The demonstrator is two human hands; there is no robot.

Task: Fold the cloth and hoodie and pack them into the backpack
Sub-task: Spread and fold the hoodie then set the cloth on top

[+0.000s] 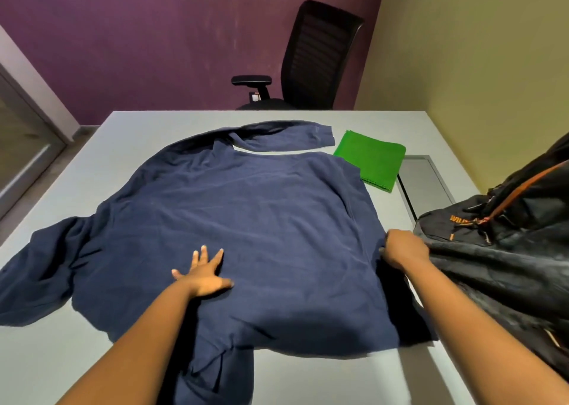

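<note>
A navy blue hoodie [246, 213] lies spread flat across the grey table [92, 164], one sleeve reaching left, the other folded along the far edge. My left hand [204, 273] rests flat on its lower middle, fingers spread. My right hand [405, 249] is closed on the hoodie's right edge, next to the backpack. A folded green cloth [374, 159] sits beyond the hoodie's far right corner. The black backpack [505, 250] with orange trim lies on the table's right side.
A black office chair [311, 62] stands behind the table's far edge. A grey recessed panel [426, 182] is set in the tabletop between the green cloth and the backpack. A purple wall is at the back, a yellow-green wall at the right.
</note>
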